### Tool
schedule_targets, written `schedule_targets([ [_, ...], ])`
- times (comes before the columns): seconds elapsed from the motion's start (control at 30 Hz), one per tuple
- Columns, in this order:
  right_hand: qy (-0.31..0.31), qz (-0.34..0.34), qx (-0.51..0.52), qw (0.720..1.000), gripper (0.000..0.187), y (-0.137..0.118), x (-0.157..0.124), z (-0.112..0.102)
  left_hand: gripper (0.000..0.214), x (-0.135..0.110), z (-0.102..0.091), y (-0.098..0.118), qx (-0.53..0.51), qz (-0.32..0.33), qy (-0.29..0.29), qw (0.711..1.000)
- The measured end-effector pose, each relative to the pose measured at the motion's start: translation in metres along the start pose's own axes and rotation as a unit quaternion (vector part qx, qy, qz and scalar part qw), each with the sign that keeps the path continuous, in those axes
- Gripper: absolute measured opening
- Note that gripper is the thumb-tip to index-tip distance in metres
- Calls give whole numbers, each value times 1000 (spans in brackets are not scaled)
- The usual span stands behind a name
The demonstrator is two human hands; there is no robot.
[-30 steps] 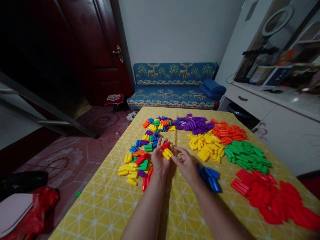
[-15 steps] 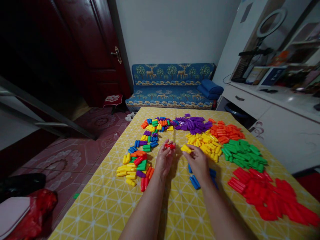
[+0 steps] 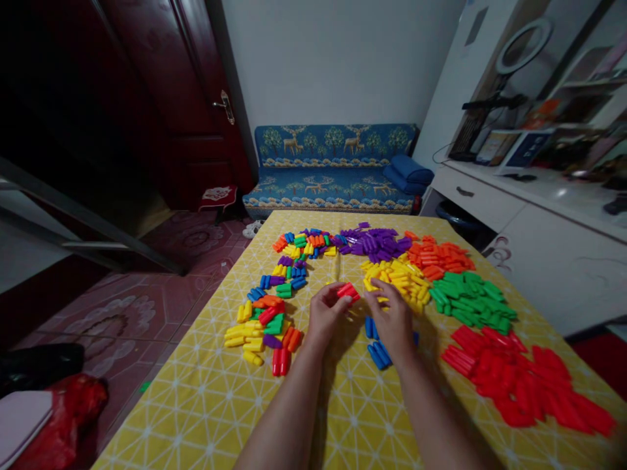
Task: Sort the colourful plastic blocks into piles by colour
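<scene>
One yellow patterned tablecloth [image 3: 196, 405], blue sofa [image 3: 337, 173] behind, left fingers [image 3: 342, 303] pinching red block [image 3: 349, 292], right fingers [image 3: 389, 291] parted.

A blue patterned sofa [image 3: 333, 179] stands against a pale wall [image 3: 337, 62].

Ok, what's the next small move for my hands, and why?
Probably pass the red block from your left hand to your right hand: the left holds it, the right is close beside it, and the red pile lies on your right.
</scene>
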State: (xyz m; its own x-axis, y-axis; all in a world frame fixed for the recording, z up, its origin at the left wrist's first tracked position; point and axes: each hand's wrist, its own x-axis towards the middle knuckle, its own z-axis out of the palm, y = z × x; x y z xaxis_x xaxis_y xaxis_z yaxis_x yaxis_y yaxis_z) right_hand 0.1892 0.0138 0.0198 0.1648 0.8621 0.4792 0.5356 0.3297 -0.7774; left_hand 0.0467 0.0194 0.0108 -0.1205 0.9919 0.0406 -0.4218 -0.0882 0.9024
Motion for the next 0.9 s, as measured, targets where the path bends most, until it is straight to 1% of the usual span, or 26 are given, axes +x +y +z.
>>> schedule_targets([
  [0.07,-60,12,41,997,39,-8,-6,9,43,-2,1,0,32,26,-13,999],
  [0.13,-78,10,51,996,38,-10,-10,15,37,-3,0,-1,69,42,-22,996],
  [0.2,-76,18,57,995,36,-7,-11,17,33,-4,-1,-2,95,44,-34,994],
  [0.27,-70,38,64,995,36,-2,-11,16,31,-5,-1,-3,97,38,-50,993],
  [0.43,-64,95,106,988,39,2,-8,10,32,-5,2,-2,81,44,-63,994],
  [0.57,-57,141,153,976,44,-2,-7,7,37,-5,1,-4,35,14,-71,997],
  [0.7,-51,153,181,970,48,-4,-6,7,40,-4,1,-5,7,-10,-71,997],
  [0.9,-40,163,196,966,52,-5,-7,9,39,-4,3,-3,25,-9,-53,998],
])
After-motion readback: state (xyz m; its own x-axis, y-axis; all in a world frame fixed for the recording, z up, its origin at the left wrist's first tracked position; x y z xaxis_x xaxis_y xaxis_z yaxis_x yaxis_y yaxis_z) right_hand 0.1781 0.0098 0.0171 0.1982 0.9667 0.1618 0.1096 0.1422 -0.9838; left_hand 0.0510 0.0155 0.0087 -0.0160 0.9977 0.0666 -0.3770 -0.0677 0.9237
